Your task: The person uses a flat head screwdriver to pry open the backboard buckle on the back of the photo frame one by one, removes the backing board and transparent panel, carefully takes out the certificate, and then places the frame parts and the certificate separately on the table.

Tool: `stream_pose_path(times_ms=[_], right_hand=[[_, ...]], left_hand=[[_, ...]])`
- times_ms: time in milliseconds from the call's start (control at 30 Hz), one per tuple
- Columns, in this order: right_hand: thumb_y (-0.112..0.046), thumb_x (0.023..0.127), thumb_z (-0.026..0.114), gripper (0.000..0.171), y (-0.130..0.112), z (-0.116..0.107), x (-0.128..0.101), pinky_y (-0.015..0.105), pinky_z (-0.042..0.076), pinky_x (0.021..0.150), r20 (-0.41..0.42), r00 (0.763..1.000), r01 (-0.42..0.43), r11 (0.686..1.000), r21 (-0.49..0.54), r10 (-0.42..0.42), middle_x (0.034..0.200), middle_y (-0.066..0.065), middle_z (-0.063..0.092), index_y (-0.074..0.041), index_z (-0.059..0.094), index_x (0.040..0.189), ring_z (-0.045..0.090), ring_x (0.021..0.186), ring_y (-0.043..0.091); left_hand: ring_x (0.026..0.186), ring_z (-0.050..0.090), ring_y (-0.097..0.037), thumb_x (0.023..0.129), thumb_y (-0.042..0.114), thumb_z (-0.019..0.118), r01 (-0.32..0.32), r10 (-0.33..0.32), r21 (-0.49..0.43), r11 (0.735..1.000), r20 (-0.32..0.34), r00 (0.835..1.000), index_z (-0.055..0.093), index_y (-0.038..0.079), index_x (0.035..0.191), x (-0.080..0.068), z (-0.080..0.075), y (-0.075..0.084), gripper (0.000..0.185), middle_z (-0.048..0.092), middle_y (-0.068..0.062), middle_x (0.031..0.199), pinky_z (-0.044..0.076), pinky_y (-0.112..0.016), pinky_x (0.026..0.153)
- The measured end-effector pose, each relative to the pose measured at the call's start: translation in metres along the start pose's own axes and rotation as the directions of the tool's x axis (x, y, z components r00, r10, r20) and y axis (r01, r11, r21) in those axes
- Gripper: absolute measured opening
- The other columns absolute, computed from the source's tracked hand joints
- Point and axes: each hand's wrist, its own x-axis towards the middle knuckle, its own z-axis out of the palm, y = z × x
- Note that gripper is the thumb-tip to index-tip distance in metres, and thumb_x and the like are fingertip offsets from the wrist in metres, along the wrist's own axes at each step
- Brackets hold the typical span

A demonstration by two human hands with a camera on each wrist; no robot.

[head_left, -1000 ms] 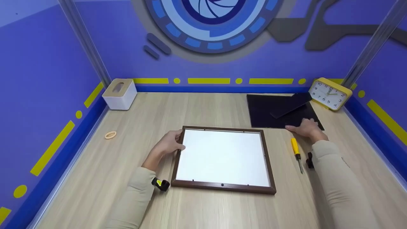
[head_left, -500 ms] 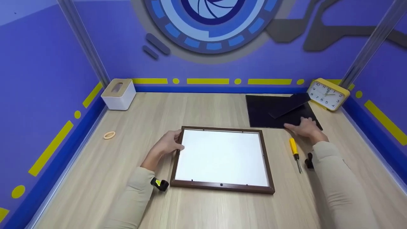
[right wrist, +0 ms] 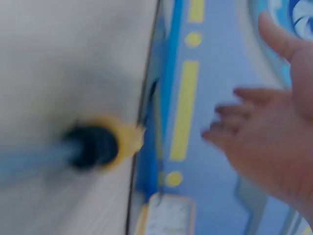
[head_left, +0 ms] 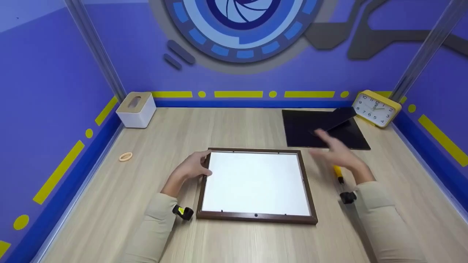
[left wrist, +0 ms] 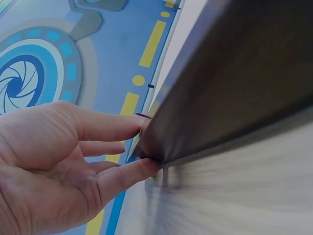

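A brown picture frame point(head_left: 309, 197) with a white sheet point(head_left: 256, 182) inside lies on the table, small dark tabs along its inner edge. My left hand point(head_left: 191, 165) grips its left side near the far corner; in the left wrist view, thumb and fingers pinch the dark frame edge point(left wrist: 205, 83). My right hand point(head_left: 338, 153) is in the air between the frame and the black backing board point(head_left: 303, 128), holding nothing, its fingers extended and blurred. Under that hand lies a yellow-handled screwdriver point(head_left: 338, 173), partly hidden by it; it shows blurred in the right wrist view.
The backing board, with its slanted stand leg point(head_left: 340, 118), lies at the back right beside a yellow alarm clock point(head_left: 376, 109). A white tissue box point(head_left: 137, 111) stands at the back left. A small wooden ring point(head_left: 125, 157) lies on the left. Blue walls enclose the table.
My right hand has left the near edge of the backing board and moved left, toward the frame. My left hand keeps its grip on the frame.
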Motion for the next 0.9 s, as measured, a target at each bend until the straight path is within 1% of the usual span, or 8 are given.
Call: stream_pose_path(times_ms=[100,167,233,333,400,500,733,900], right_hand=[[-0.041,0.089,0.075,0.096,-0.015,0.018,-0.005,0.059,0.015,0.116,0.106,0.982,0.158,0.987,0.017,-0.158,0.165,0.017,0.012,-0.007,0.021,0.16,0.01,0.15,0.039],[-0.039,0.084,0.081,0.102,-0.025,0.029,-0.008,0.058,0.018,0.116,0.18,0.961,0.21,0.977,0.018,-0.21,0.165,0.016,0.014,-0.007,0.021,0.16,0.012,0.15,0.038],[-0.038,0.078,0.086,0.109,-0.033,0.037,-0.009,0.057,0.02,0.116,0.241,0.943,0.236,0.972,0.006,-0.23,0.164,0.018,0.016,-0.004,0.021,0.159,0.015,0.149,0.037],[-0.042,0.072,0.089,0.117,-0.042,0.046,-0.01,0.054,0.023,0.116,0.328,0.923,0.233,0.971,-0.057,-0.202,0.163,0.021,0.02,0.001,0.022,0.158,0.02,0.148,0.036],[-0.046,0.069,0.09,0.12,-0.045,0.05,-0.011,0.053,0.023,0.116,0.378,0.91,0.227,0.968,-0.105,-0.173,0.162,0.023,0.021,0.005,0.023,0.156,0.021,0.148,0.038],[-0.051,0.066,0.09,0.124,-0.049,0.054,-0.012,0.054,0.021,0.117,0.428,0.895,0.213,0.963,-0.167,-0.124,0.162,0.025,0.018,0.007,0.025,0.155,0.017,0.149,0.04],[-0.053,0.061,0.091,0.133,-0.052,0.063,-0.014,0.054,0.017,0.118,0.453,0.89,0.171,0.962,-0.215,-0.056,0.164,0.025,0.004,0.006,0.02,0.156,0.005,0.151,0.04],[-0.052,0.058,0.093,0.136,-0.054,0.065,-0.016,0.055,0.017,0.118,0.46,0.887,0.153,0.961,-0.228,-0.032,0.165,0.023,0.0,0.003,0.018,0.158,0.001,0.151,0.039]], left_hand=[[0.145,0.03,-0.039,0.084,-0.001,0.077,-0.013,0.013,0.042,0.999,0.0,1.0,0.033,0.0,0.155,-0.002,0.0,0.0,0.083,0.027,-0.024,0.159,0.032,-0.047,0.113],[0.147,0.024,-0.037,0.085,-0.001,0.076,-0.037,0.037,0.077,0.996,0.009,0.999,0.033,0.0,0.155,-0.003,0.0,0.0,0.082,0.021,-0.023,0.162,0.028,-0.047,0.115],[0.149,0.017,-0.035,0.085,-0.001,0.076,-0.074,0.07,0.101,0.992,0.035,0.997,0.032,0.001,0.155,-0.003,0.0,-0.001,0.083,0.014,-0.02,0.164,0.027,-0.047,0.116],[0.151,0.011,-0.032,0.085,0.005,0.079,-0.141,0.127,0.143,0.98,0.109,0.986,0.029,0.005,0.157,-0.005,-0.002,-0.001,0.088,0.011,-0.015,0.166,0.025,-0.046,0.117],[0.15,0.014,-0.03,0.084,0.013,0.082,-0.164,0.136,0.169,0.972,0.162,0.977,0.026,0.008,0.159,-0.007,-0.003,-0.001,0.094,0.016,-0.011,0.165,0.025,-0.046,0.117],[0.15,0.019,-0.027,0.08,0.026,0.087,-0.185,0.134,0.23,0.955,0.22,0.966,0.023,0.009,0.16,-0.01,-0.003,0.0,0.103,0.022,-0.007,0.164,0.022,-0.043,0.118],[0.15,0.019,-0.028,0.074,0.028,0.091,-0.204,0.132,0.28,0.938,0.256,0.958,0.025,0.004,0.158,-0.013,-0.001,0.006,0.11,0.019,-0.014,0.164,0.02,-0.043,0.119],[0.15,0.012,-0.029,0.069,0.033,0.094,-0.216,0.124,0.296,0.93,0.301,0.946,0.02,0.007,0.16,-0.014,0.0,0.008,0.12,0.008,-0.017,0.165,0.018,-0.044,0.119]])
